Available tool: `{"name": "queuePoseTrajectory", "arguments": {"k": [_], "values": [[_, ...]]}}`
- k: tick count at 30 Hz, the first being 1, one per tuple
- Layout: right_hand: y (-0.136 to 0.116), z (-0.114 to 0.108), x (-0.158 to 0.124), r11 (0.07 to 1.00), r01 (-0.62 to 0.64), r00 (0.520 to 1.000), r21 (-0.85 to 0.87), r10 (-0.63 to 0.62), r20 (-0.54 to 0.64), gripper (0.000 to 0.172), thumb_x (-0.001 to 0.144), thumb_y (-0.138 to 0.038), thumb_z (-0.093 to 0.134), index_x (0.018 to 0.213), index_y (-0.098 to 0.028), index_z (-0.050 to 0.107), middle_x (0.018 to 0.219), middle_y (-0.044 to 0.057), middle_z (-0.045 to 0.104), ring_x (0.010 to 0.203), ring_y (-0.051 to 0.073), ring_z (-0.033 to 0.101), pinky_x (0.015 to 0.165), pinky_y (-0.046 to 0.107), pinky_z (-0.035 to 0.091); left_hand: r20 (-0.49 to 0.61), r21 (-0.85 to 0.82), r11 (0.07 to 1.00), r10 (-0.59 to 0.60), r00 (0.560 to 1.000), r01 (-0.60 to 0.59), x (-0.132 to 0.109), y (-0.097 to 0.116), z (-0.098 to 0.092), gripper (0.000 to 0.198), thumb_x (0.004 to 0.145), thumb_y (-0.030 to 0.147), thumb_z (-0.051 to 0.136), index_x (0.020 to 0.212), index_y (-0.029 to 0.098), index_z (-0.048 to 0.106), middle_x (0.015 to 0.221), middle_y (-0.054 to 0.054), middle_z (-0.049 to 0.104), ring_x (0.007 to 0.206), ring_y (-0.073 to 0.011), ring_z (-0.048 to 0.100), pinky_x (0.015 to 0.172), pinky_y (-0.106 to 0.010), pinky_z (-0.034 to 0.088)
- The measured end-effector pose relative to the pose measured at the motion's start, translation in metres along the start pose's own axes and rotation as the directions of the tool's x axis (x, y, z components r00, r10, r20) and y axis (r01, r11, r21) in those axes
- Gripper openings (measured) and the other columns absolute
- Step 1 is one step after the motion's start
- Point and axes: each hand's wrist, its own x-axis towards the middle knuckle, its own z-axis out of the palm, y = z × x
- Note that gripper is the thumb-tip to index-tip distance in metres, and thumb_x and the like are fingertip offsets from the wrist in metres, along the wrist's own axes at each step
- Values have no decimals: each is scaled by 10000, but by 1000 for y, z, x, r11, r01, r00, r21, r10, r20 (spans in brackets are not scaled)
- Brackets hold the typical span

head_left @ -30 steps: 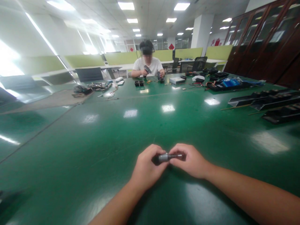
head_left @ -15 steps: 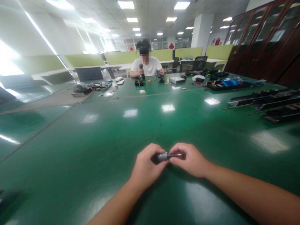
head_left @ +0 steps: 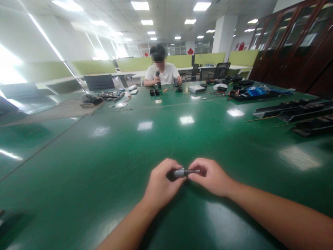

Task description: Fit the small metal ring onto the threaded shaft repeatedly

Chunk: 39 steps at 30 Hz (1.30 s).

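Note:
Near the front of the green table, my left hand (head_left: 164,182) is closed around a small grey metal cylinder (head_left: 179,173). Out of the cylinder's right end comes a thin dark shaft with a ridged, spring-like look (head_left: 191,171). Its exact kind is too small and blurred to tell. On the right, my right hand (head_left: 211,176) pinches around the shaft, thumb below and fingers above. The fingers partly cover the shaft's far end, and my left palm hides the cylinder's left end. The two hands nearly meet, with the piece lying level between them.
Across the green table (head_left: 125,146) sits a person in a white shirt (head_left: 169,72), holding a dark tool (head_left: 157,78). Black metal rails (head_left: 288,110) lie at the right. Electronics and wires (head_left: 110,95) are heaped at the back left, and a blue-wrapped bundle (head_left: 256,91) at the back right.
The cylinder and shaft have shifted very slightly left between my hands. Both hands keep nearly the same place and hold.

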Motion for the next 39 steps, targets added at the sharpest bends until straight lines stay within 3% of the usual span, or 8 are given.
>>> {"name": "queuePoseTrajectory", "arguments": {"k": [39], "values": [[0,0,2,992,-88,993,95,95,-75,106,781,-219,684,847,-136,673,715,13,657,622,128,566,579,229,440,-85,47,998,-41,996,45,4,-6,-8,187,720,142,760,853,194,638,875,-1,666,811,-150,622,744,-268,477]]}}
